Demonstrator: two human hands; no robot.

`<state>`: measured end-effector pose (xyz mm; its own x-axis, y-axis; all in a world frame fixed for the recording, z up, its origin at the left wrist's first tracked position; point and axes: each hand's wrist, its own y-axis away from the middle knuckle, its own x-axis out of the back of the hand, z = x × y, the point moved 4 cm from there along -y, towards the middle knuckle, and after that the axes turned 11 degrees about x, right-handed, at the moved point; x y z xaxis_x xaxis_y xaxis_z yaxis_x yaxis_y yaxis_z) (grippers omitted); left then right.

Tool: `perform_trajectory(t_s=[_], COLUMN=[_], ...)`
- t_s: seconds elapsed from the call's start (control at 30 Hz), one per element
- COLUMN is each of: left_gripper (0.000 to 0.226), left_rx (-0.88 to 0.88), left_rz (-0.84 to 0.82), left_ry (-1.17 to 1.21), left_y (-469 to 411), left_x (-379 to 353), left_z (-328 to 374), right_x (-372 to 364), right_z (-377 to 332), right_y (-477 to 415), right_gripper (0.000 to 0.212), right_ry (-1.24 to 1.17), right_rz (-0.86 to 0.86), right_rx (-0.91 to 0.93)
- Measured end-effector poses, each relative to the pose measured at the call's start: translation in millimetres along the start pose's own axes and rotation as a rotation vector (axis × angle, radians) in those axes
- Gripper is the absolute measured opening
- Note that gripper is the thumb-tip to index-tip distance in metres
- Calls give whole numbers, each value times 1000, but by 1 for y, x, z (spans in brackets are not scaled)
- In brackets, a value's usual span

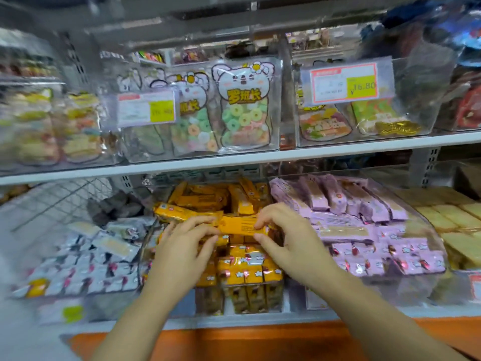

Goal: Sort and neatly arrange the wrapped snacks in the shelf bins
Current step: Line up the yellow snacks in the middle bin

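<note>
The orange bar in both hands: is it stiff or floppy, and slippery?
Probably stiff: the orange bar looks straight between the left hand and right hand, pinched only at its ends. Its wrapper looks smooth, so perhaps slippery. Likely light, as fingertips carry it.

Access: open top of the clear bin (141, 256), below the upper shelf board (234, 158).
Overhead limit: that board.
Rear: loose heap of orange bars (208, 199), piled high.
Sides: silver packets (78, 269) at left, purple packets (364, 222) at right, behind clear walls.
Mid-opening: left hand (179, 256) and right hand (291, 238), both pinching one orange bar (242, 226).
</note>
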<state>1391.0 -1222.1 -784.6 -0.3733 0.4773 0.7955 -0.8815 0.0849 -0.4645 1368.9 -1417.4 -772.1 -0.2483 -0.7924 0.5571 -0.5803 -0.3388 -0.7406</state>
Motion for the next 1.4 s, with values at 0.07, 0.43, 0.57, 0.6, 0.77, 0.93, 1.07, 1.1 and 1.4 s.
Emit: perform_trajectory(t_s=[0.07, 0.43, 0.57, 0.6, 0.77, 0.93, 1.07, 1.1, 1.4], left_gripper=[27, 16, 20, 22, 23, 23, 45, 49, 63], left_rx=[66, 98, 101, 105, 110, 11, -147, -149, -36], left_rz=[-6, 28, -11, -29, -33, 68, -75, -123, -264], left_ry=[-28, -95, -134, -144, -163, -130, -122, -124, -118], left_y=[4, 20, 20, 21, 22, 23, 33, 36, 35], left_x=[6, 3, 1, 1, 2, -1, -23, -30, -26], left_z=[-20, -49, -44, -42, -42, -30, 10, 15, 26], right_x=[-14, -33, -32, -33, -39, -43, -43, -42, -30], right_z=[3, 7, 3, 3, 3, 3, 4, 4, -1], right_y=[-8, -14, -8, -7, -3, -2, -2, -2, -7], right_gripper=[12, 28, 25, 23, 16, 14, 21, 26, 20], right_ry=[23, 493, 604, 617, 619, 633, 647, 662, 440], right_rz=[-102, -459, -537, -530, -425, -341, -354, -351, -188], right_rx=[10, -24, -52, -57, -80, -93, -87, -85, -174])
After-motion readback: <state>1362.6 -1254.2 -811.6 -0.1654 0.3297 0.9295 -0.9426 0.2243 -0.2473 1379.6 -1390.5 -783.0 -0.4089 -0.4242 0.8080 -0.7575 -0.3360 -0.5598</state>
